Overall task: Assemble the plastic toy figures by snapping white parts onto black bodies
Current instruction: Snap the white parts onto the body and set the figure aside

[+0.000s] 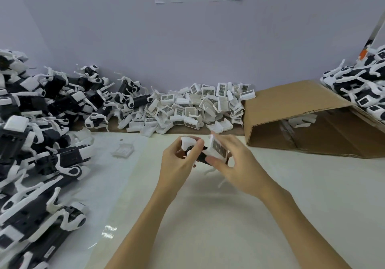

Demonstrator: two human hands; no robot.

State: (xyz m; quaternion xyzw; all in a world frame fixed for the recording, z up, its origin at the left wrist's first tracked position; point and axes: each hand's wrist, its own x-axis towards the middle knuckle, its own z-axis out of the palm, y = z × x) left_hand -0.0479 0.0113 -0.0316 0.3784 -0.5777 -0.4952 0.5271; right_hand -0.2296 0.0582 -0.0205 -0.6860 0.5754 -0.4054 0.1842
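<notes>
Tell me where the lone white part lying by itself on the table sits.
In the head view, the lone white part lies on the table left of the left hand, between the pile of black-and-white figures and the hands.

- The toy figure (205, 154) between the hands is smooth plastic: matt black body, white back part (217, 148).
- The heaped white parts (195, 108) at the desk's far edge look like the same smooth plastic.
- The cardboard box (291, 110) is matt brown.
- The desk (291, 195) cover is smooth and faintly glossy.
</notes>
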